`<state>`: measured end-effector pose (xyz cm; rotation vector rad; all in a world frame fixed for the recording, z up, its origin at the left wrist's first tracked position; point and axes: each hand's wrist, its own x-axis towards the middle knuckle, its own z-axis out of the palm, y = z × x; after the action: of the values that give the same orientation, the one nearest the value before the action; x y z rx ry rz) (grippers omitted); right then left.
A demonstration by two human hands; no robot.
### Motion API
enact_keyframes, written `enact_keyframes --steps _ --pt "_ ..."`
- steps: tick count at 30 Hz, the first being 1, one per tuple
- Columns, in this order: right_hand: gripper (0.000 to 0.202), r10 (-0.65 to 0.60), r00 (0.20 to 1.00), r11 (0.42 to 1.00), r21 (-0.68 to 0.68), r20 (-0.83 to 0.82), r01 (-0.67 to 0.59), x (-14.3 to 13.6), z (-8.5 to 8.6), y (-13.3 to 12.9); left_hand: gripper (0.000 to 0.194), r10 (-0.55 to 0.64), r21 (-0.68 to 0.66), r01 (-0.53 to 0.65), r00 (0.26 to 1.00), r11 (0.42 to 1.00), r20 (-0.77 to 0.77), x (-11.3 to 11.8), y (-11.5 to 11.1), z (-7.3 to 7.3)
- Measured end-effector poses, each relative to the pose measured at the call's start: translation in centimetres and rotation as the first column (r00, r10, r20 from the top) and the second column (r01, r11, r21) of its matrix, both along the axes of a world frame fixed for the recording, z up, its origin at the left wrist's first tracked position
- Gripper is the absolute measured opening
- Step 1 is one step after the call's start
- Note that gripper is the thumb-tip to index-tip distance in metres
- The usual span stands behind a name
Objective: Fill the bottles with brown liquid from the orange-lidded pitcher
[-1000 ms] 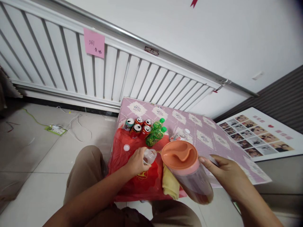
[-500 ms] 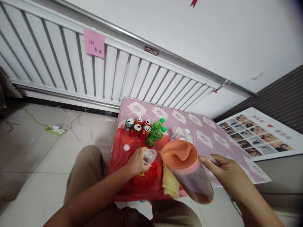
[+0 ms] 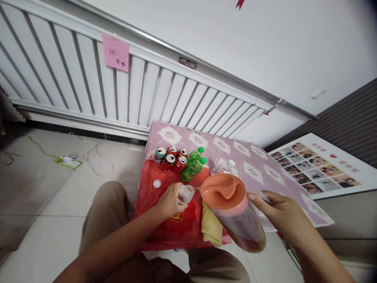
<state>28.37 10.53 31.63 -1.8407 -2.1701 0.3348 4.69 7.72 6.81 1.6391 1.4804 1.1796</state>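
Observation:
My right hand [image 3: 275, 208] grips the handle of a clear pitcher [image 3: 243, 228] with an orange lid [image 3: 225, 192]. The pitcher is tilted to the left, and brown liquid lies low inside it. A thin stream runs from its spout towards the mouth of a clear plastic bottle [image 3: 186, 193]. My left hand [image 3: 171, 202] is closed around that bottle, above the red plastic covering [image 3: 153, 236]. Beside it lies a white cap [image 3: 157, 183]. A folded yellow cloth [image 3: 211, 228] sits under the pitcher's left side.
Several drink cans [image 3: 168, 162] and two green bottles [image 3: 193, 169] stand behind my left hand. Another clear bottle [image 3: 222, 168] is on the purple patterned tablecloth [image 3: 224, 143]. A white radiator [image 3: 141, 86] runs along the wall. A power strip [image 3: 68, 161] with cables lies on the floor.
Both hands keep nearly the same pose, with the pitcher still tilted at the bottle. The whole view has shifted slightly.

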Motion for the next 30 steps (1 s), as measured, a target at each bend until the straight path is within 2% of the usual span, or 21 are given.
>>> enact_keyframes --steps 10,22,26,30 --pt "0.056 0.026 1.000 1.000 -0.010 -0.014 -0.027 -0.4 0.2 -0.4 0.071 0.004 -0.007 -0.004 1.000 1.000 -0.022 0.0 -0.1 0.2" --pt "0.054 0.026 1.000 1.000 -0.010 0.009 -0.026 0.2 -0.1 -0.1 0.072 -0.002 -0.017 0.002 0.999 1.000 -0.032 -0.1 -0.1 0.1" --pt "0.048 0.031 0.999 0.999 -0.006 0.009 -0.031 0.4 0.0 0.1 0.072 -0.004 -0.020 0.003 1.000 1.000 -0.029 -0.2 -0.1 0.1" --pt "0.048 0.038 0.999 0.998 -0.043 0.026 -0.037 0.8 0.0 0.3 0.071 -0.005 -0.020 0.004 1.000 1.000 -0.025 -0.2 -0.1 0.2"
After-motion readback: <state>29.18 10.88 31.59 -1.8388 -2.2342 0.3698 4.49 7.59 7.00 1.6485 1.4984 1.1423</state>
